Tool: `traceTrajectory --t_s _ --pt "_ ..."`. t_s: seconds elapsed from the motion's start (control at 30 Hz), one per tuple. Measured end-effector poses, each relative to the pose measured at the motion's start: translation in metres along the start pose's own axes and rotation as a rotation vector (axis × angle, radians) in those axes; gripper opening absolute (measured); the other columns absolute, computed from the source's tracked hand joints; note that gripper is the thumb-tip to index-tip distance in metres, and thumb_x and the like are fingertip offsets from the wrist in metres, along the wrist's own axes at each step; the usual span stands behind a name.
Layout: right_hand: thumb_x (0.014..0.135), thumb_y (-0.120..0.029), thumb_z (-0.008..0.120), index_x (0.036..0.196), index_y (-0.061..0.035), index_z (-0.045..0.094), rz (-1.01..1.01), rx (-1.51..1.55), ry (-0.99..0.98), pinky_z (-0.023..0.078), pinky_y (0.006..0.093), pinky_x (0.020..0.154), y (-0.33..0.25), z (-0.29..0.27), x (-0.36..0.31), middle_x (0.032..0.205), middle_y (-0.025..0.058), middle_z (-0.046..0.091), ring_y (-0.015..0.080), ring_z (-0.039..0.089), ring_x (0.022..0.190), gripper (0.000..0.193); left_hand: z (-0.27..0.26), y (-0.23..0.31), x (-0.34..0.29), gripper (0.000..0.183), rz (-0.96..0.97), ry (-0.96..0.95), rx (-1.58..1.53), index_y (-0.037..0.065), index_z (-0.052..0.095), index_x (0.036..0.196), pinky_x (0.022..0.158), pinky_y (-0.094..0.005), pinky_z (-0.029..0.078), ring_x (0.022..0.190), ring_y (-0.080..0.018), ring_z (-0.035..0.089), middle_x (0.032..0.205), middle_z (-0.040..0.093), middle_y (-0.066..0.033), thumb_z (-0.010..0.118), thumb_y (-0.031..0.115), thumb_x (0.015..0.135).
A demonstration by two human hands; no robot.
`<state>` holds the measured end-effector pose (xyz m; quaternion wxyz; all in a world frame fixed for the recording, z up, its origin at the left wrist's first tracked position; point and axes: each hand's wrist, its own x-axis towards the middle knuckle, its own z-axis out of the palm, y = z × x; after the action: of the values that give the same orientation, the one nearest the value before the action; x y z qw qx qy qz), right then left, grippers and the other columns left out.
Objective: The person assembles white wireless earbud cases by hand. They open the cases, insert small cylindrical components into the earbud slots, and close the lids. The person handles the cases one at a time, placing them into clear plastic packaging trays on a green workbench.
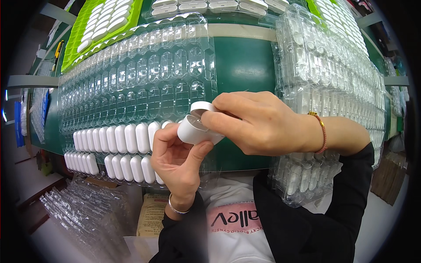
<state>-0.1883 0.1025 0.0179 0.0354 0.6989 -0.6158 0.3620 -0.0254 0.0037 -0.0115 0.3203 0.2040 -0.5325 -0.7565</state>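
A white earbud charging case (192,130) is held up over the front of the table, its lid (201,105) tipped open. My left hand (179,165) is closed around the case body, thumb on the near side. From the right, my right hand (263,125) reaches over with its fingers closed at the lid and the mouth of the case. Whether those fingertips hold some small part inside is hidden. Just left of my left hand, two rows of closed white cases (119,138) stand in a clear plastic tray (131,97) with many moulded pockets.
Stacked clear trays (326,98) with white pieces inside stand on the right. Bright green trays (133,19) of white cases lie at the back left and back right. More white cases (222,6) line the far edge. Clear trays (87,219) are piled below left, beside a tan bag (151,215).
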Motion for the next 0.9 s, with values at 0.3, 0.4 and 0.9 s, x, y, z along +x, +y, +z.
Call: traceTrajectory --t_s 0.3,0.4,0.9 --pt "0.063 -0.002 0.066 0.094 -0.0012 0.061 -0.006 -0.039 0.034 0.047 0.0296 0.047 -0.004 0.0 0.001 0.077 0.0077 0.054 0.0192 0.057 0.06 0.031 0.002 -0.003 -0.001 0.039 -0.045 0.006 -0.1 0.0 0.055 0.106 0.086 -0.0291 0.051 0.095 -0.014 0.061 0.102 0.061 -0.0069 0.078 -0.005 0.075" --pt "0.066 -0.001 0.066 0.094 -0.0035 0.061 0.086 0.054 -0.057 0.047 0.0317 0.049 -0.005 -0.008 0.003 0.075 0.0072 0.055 0.0225 0.058 0.059 0.029 -0.006 0.001 0.002 0.039 -0.097 -0.081 -0.143 0.0 0.056 0.104 0.085 -0.0288 0.051 0.095 -0.0144 0.061 0.1 0.061 -0.007 0.08 -0.001 0.074" --pt "0.08 0.005 0.06 0.112 -0.007 0.06 0.336 0.602 -0.13 0.051 0.0304 0.06 -0.001 -0.011 0.007 0.1 0.0072 0.065 0.0224 0.065 0.088 0.034 -0.002 0.005 -0.001 0.045 -0.279 -0.004 -0.374 0.003 0.051 0.11 0.092 -0.0324 0.047 0.104 -0.0167 0.059 0.109 0.061 -0.0068 0.081 0.005 0.076"
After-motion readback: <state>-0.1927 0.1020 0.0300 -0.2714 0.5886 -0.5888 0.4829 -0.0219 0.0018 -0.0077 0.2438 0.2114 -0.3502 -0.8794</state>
